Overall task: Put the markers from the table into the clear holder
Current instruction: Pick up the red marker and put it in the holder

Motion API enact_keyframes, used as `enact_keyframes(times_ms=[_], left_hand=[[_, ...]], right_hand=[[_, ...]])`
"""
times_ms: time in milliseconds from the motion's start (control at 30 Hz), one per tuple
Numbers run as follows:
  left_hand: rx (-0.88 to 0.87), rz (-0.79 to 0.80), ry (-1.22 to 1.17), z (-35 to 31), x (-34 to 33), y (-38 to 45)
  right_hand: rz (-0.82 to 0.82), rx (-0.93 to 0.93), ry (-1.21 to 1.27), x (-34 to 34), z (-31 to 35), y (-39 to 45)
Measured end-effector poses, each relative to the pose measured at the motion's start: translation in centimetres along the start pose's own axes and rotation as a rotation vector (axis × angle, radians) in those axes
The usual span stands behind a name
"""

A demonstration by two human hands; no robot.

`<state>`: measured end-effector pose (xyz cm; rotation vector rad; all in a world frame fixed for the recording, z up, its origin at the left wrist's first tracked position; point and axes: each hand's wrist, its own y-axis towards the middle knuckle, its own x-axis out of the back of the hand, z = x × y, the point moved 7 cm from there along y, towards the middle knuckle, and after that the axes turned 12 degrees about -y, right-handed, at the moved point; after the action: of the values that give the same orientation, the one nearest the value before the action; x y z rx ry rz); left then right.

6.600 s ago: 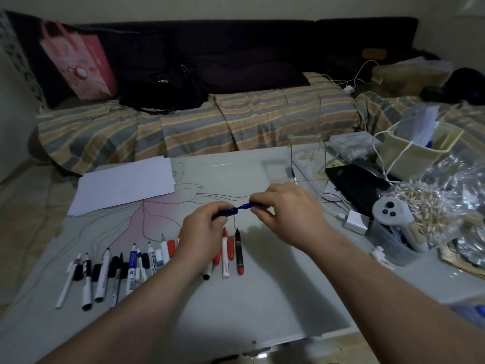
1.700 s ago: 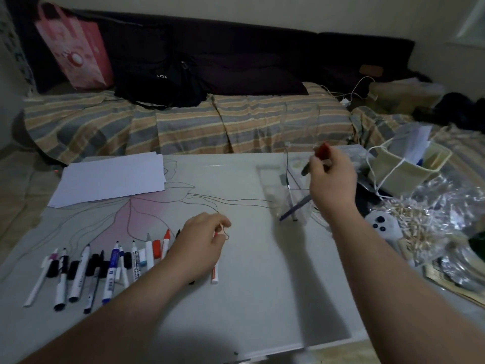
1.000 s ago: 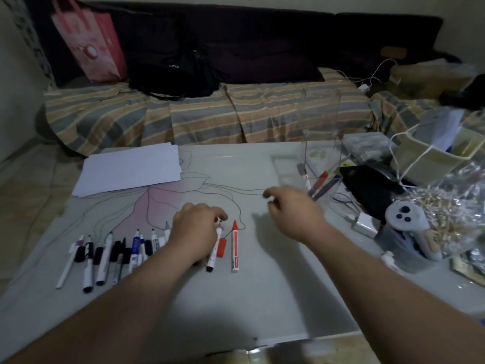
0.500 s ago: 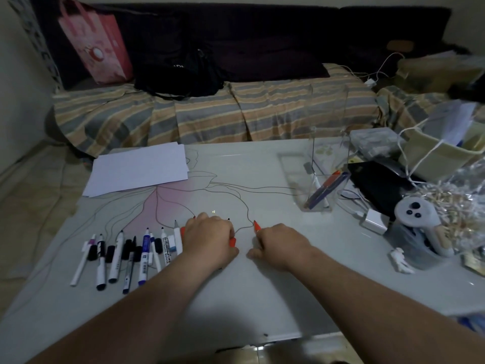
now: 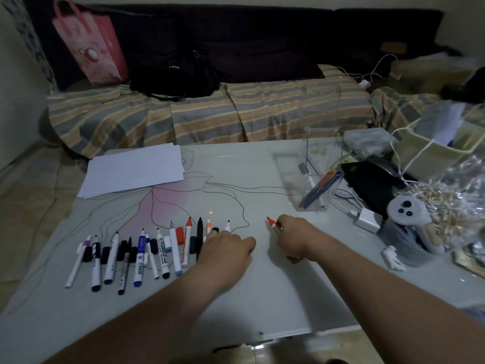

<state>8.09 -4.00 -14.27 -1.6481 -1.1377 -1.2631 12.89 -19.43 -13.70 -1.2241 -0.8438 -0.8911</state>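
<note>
While the right hand [image 5: 294, 236] pinches a red-tipped marker [image 5: 271, 222] just above the table [image 5: 262, 298], its tip pointing away from the person, the clear holder [image 5: 319, 179] stands ahead and to the right of that hand, upright, with several markers already leaning inside. The right hand is plainly the nearer one to it. The left hand [image 5: 227, 249] rests curled at the right end of the marker row [image 5: 147, 253]; whether it grips one there cannot be told. Row markers lie parallel, tips away from the person. Judgement: the held marker must travel forward and right, then tip upright to enter the holder's open top.
</note>
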Motion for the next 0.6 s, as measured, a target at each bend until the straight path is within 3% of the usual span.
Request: enact_keyframes(times_ms=[100,233,300,433,600], left_hand=[[0.060,-0.137,-0.156,0.0,1.5,0.6],[0.272,-0.285,-0.752,3.0,4.8,0.9],[0.309,-0.343,-0.910,4.4,5.5,0.6],[0.328,-0.385,-0.988,5.4,5.7,0.2],[0.293,-0.382,-0.969,5.2,6.1,0.2]], right_hand=[[-0.036,0.012,0.000,0.4,-0.5,0.1],[-0.264,0.076,0.104,3.4,-0.6,-0.5],[-0.363,0.155,0.114,4.8,0.1,-1.2],[-0.550,0.313,-0.101,6.5,2.2,-2.8],[-0.601,0.371,-0.118,6.6,3.8,-3.2]])
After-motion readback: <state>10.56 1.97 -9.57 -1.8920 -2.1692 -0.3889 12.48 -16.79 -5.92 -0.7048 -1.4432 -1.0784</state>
